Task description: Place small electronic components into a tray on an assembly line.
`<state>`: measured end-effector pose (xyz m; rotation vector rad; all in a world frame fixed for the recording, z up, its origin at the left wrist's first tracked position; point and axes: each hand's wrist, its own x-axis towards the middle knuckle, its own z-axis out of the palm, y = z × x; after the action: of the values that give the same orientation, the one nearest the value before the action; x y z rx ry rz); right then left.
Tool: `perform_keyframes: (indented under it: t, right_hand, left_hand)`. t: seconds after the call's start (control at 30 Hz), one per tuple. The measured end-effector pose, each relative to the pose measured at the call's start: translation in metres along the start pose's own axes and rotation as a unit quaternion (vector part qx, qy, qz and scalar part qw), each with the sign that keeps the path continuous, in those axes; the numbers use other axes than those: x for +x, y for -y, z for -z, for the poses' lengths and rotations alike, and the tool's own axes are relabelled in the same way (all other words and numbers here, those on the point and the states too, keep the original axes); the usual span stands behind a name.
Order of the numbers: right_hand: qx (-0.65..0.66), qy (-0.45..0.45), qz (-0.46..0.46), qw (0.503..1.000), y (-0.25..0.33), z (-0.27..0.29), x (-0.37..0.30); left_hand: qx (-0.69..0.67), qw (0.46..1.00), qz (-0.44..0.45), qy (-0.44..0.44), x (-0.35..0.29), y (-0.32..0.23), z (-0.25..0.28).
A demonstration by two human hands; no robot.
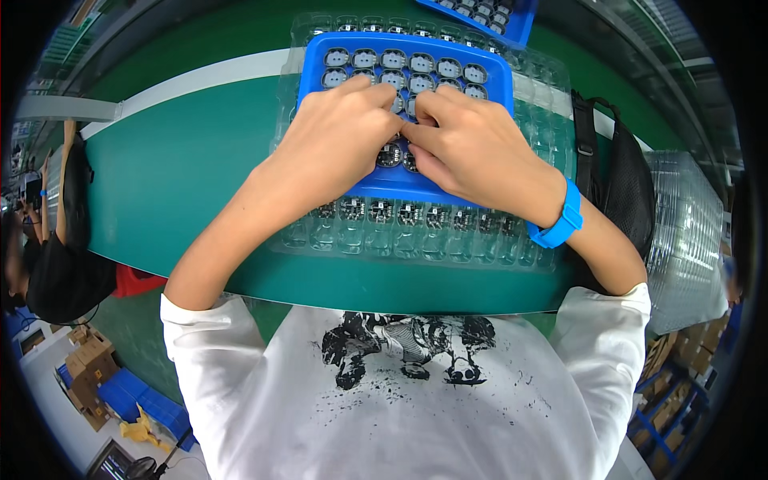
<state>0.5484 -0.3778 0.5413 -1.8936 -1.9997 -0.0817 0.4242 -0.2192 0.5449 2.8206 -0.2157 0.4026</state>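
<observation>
A blue tray [500,100] lies across a clear plastic blister tray [376,240]. Rows of rounded grey pieces [422,62] fill its far part. Nearer to me in it sits a rounded piece with a circuit board showing [390,154]. My left hand [340,128] and my right hand [472,136] meet above the middle of the blue tray. On both hands the fingers are curled and pressed close together, nearly touching each other. Whatever lies between the fingertips is hidden by the hands. A blue band [570,216] circles my right wrist.
Small circuit boards [410,212] stand in the clear tray's pockets. Another blue tray [520,28] of parts sits at the far edge. On the right are a black bag [624,176] and stacked clear trays [684,232]. A co-worker's arm [62,180] shows at far left.
</observation>
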Motion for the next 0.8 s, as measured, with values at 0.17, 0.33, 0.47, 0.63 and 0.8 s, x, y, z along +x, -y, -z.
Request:
perform_keyframes:
  t: [0.17,0.33,0.47,0.63,0.8]
  right_hand:
    - [-0.005,0.023,0.01,1.0,-0.005,0.004,0.001]
    - [0.011,0.026,0.02,0.999,-0.009,0.006,0.002]
    - [0.006,0.035,0.027,0.999,-0.01,0.005,0.003]
    - [-0.003,0.036,0.029,0.999,-0.01,0.003,0.0]
    - [0.07,0.034,0.002,0.997,-0.02,0.006,0.0]
  left_hand:
    - [0.028,0.998,-0.033,0.037,0.002,0.007,0.002]
    - [0.03,0.996,-0.076,0.025,0.0,0.012,0.001]
    - [0.008,0.997,-0.065,0.036,0.0,0.012,0.002]
    - [-0.013,0.998,-0.026,0.06,0.011,0.007,0.001]
    - [-0.058,0.996,0.01,0.073,0.007,0.008,0.005]
